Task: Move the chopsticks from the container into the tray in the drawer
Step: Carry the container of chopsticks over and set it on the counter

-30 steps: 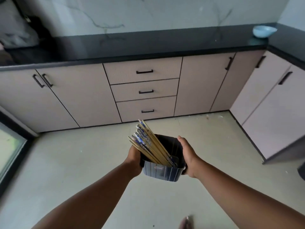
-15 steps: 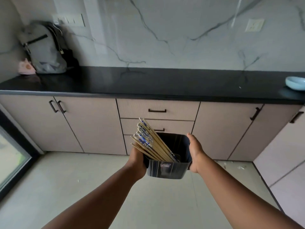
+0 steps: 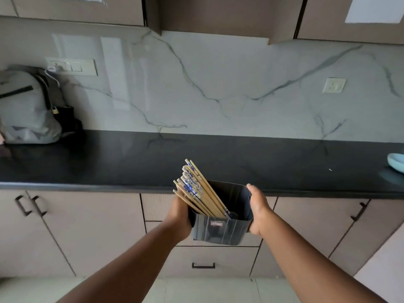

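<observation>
Container: dark square plastic container (image 3: 220, 230) with ribbed sides and a small red label, held in the air just near of the counter edge.
Chopsticks: bundle of wooden chopsticks (image 3: 197, 190) with blue-and-white patterned tops, standing in the container, leaning far-left over its rim.
Left hand (image 3: 179, 215): wrapped against the container's left side, fingers hidden behind it.
Right hand (image 3: 258, 212): pressed flat on the right side, thumb hooked over the rim.
Counter: glossy black countertop (image 3: 131, 158), far of the hands.
Drawers: beige drawer fronts (image 3: 218, 262) with black handles, all closed, below the container.
Far left: grey backpack (image 3: 26, 108) on the counter.
Far right: pale blue bowl (image 3: 396, 161) at the frame edge.
</observation>
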Tool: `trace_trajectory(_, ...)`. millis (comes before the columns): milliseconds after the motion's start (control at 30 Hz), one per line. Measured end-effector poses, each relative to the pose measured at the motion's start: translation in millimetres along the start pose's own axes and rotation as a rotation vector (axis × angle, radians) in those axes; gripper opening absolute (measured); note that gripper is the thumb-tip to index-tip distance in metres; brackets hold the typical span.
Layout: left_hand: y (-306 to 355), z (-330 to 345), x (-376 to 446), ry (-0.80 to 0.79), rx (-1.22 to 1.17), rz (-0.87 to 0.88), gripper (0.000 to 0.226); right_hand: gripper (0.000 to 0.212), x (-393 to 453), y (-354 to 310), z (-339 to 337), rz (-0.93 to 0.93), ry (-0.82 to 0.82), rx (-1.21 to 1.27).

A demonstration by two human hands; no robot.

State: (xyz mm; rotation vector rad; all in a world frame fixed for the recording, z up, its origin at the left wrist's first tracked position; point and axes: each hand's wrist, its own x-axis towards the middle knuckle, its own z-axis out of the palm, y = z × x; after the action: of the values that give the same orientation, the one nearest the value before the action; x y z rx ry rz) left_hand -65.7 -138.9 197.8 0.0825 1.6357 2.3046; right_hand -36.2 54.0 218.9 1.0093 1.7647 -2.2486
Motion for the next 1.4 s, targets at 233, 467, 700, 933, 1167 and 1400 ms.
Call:
trace_trajectory(233,4.5,8.9,104.5,0.058,0.011,-0.040,0.052,0.068,81.6,-59.6,10.9,-0.032,0.019,-0.009)
trace_trajectory(467,4.2,15.5,204.3,0.087,0.020,-0.085,0.058,0.068,187.9,-106.0,21.6,-0.021,-0.035,-0.028)
trace_trajectory(700,-7.2,26.3,270.8,0.280,0.011,-0.038,0.058,0.074,271.5,-138.2,32.1,-0.003,-0.107,-0.095)
trace_trajectory(933,-10.1,21.9,315.5,0.418,0.029,-0.015,0.056,0.075,317.6,-159.0,50.1,-0.021,-0.133,-0.143)
trace_trajectory(1167,-0.7,17.6,359.7,0.473,-0.056,-0.089,0.063,0.075,351.0,-181.1,69.6,-0.040,-0.100,-0.144)
trace_trajectory(1400,12.5,15.5,395.0,0.460,-0.034,-0.093,0.068,0.080,369.9,-204.1,81.1,-0.031,-0.090,-0.106)
